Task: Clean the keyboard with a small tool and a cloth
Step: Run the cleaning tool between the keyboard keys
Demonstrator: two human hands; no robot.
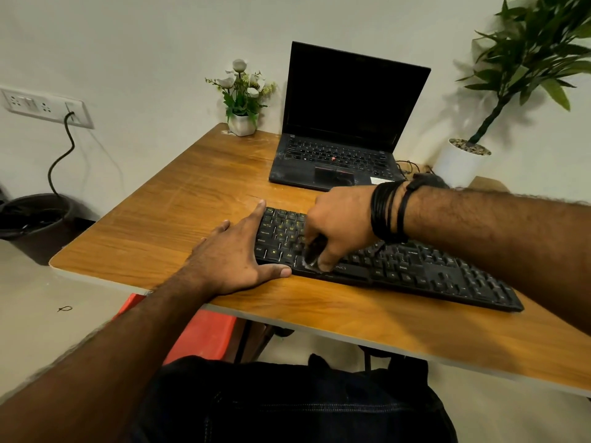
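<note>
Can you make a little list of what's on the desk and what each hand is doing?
keyboard: black, at the table's near edge
left hand: flat, steadying the keyboard's left end
right hand: grips a small dark tool, tip on the keys
laptop: open, screen dark
flower pot: back corner
table: wooden
cloth: not visible

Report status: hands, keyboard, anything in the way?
Left hand flat, bracing keyboard at its left end. Right hand grips small tool, tip near spacebar. Nothing in the way.
</note>
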